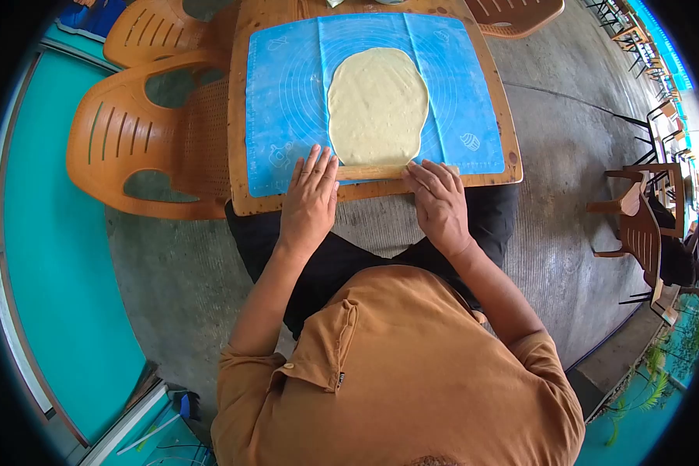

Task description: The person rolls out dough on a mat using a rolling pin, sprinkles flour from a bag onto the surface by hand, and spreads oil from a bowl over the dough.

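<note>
A thin, flattened oval of pale dough [378, 105] lies on a blue baking mat [474, 101] printed with circles and small drawings. Along the dough's near edge rests a wooden rolling pin [371, 172], set crosswise. My left hand [311, 198] lies flat over the pin's left end, its fingers stretched out and pointing away from me. At the right end, my right hand [440, 196] has its fingers bent over the pin. Both hands hide the pin's ends.
The mat covers most of a wooden table [512, 159], whose near edge is close to my lap. Orange plastic chairs [144, 140] stand at the left, and another chair [516, 14] is at the far right corner. More chairs and tables line the right side.
</note>
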The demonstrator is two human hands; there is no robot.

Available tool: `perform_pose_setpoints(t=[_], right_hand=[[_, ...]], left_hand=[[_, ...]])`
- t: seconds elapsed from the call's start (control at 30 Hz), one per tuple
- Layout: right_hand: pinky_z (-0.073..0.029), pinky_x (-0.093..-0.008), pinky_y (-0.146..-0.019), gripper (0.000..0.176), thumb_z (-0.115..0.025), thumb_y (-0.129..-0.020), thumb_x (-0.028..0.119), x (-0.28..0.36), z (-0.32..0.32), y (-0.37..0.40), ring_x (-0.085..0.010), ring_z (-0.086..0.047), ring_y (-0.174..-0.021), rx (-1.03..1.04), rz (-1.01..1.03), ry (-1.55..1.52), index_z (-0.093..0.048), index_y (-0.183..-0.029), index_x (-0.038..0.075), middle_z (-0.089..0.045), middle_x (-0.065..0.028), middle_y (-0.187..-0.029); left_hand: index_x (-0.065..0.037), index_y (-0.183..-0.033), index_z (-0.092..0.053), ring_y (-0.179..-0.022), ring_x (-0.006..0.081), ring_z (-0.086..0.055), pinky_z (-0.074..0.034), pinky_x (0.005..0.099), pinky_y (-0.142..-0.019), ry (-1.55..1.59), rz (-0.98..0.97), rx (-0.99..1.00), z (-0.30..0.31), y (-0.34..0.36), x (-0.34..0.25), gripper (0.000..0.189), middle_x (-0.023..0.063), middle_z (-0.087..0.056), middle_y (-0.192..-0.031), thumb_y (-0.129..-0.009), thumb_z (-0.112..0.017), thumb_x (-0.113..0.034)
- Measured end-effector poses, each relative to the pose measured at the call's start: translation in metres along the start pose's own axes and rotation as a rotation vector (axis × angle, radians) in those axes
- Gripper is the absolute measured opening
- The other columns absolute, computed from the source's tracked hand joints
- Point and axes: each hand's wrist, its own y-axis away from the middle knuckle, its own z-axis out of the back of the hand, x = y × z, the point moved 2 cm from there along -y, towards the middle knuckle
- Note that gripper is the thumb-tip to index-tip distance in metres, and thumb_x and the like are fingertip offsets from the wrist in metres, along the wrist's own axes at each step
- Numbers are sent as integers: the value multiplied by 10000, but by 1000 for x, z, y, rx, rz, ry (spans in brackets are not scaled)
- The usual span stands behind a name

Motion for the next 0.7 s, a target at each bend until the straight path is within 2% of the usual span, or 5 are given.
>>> perform_pose_setpoints(t=[0.07, 0.17, 0.37, 0.6, 0.7], right_hand=[[-460, -484, -1080, 431, -689, -887, 10, -1, 2, -6, -291, -611, -1268, -57, 47, -33, -665, -1311, 84, -672, -124, -1264], [-467, -479, -1012, 402, -698, -880, 10, 2, -5, -9, -282, -624, -1185, -79, -34, -77, -664, -1276, 74, -656, -98, -1205], [-457, -475, -995, 398, -706, -893, 18, -6, -3, -9, -296, -622, -1111, -19, 21, -66, -621, -1278, 76, -622, -91, -1177], [-474, -472, -987, 388, -711, -919, 14, -22, 20, -46, -332, -619, -1114, -39, 53, -36, -603, -1291, 48, -623, -137, -1204], [-464, -472, -996, 315, -689, -951, 53, -40, 11, -64, -327, -620, -1125, -81, 20, -43, -624, -1259, 68, -620, -118, -1190]], left_hand=[[-34, -1449, -603, -1543, 331, -409, -395, 493, -1247, 86, 3, -68, 1, 1, 0, 412, 171, -521, -1589, -1050, -633, -130], [-15, -1340, -646, -1452, 350, -506, -459, 488, -1181, 130, -6, -127, 7, 4, 1, 342, 158, -594, -1477, -1007, -673, -88], [-19, -1291, -624, -1224, 316, -597, -494, 468, -1076, 217, -58, -148, 14, 7, -4, 338, 113, -607, -1241, -966, -710, -56], [-24, -1291, -621, -1203, 360, -601, -499, 473, -1053, 249, -97, -183, 35, -36, -1, 349, 137, -619, -1253, -954, -711, -49], [-28, -1268, -620, -1204, 318, -601, -491, 459, -1067, 194, -104, -208, 30, -64, 5, 306, 121, -612, -1225, -974, -690, -75]])
